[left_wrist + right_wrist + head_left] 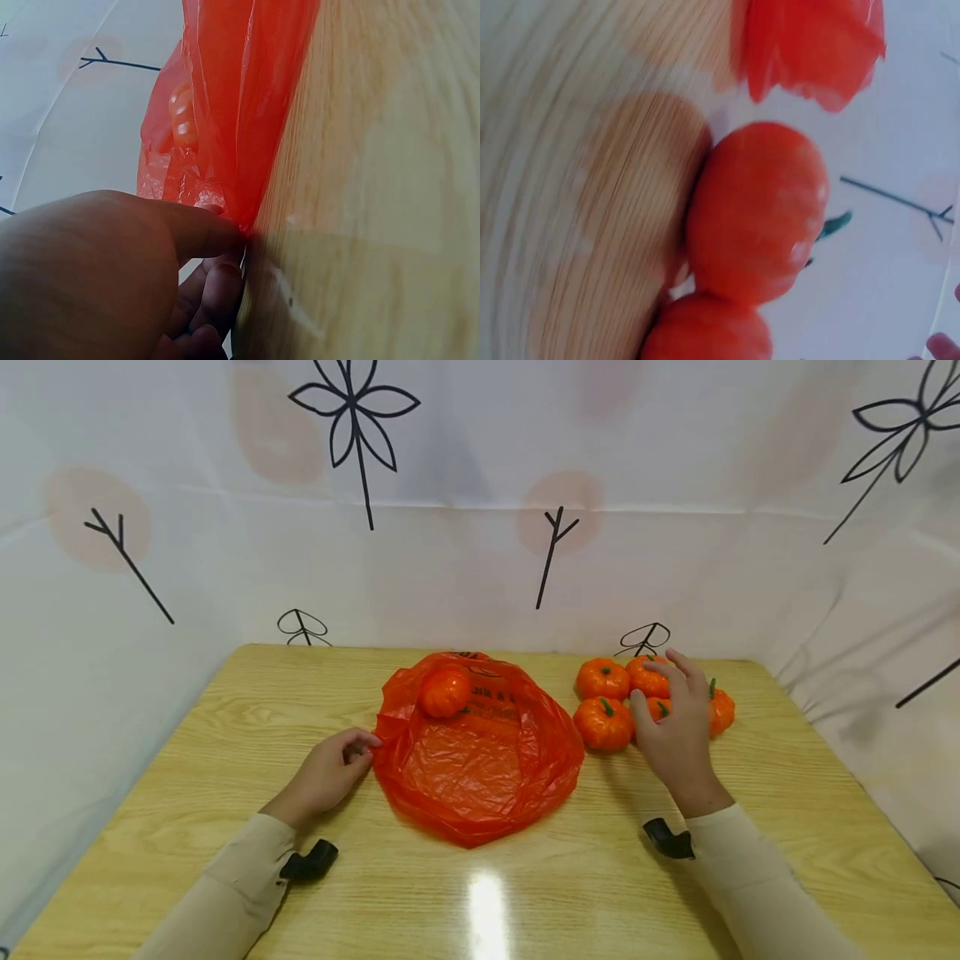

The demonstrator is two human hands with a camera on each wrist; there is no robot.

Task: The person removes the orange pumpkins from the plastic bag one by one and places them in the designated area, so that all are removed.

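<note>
A red plastic bag (480, 818) lies spread open on the table, with one small orange pumpkin (445, 692) inside toward its back left. My left hand (330, 777) pinches the bag's left edge between thumb and fingers; the left wrist view shows the thumb (202, 229) on the gathered plastic. To the right, several orange pumpkins with green stems (604, 724) stand clustered together. Over that cluster hovers my right hand (678, 743), its fingers spread and nothing between them, partly covering some pumpkins. Its wrist view shows a pumpkin (757, 214) close up, with only fingertips at the lower right corner.
The wooden table (187, 793) carries everything. Behind it hangs a pale cloth (465, 577) printed with flowers and twigs. A black fitting (310, 862) sits at my left cuff and another black fitting (670, 839) at my right cuff.
</note>
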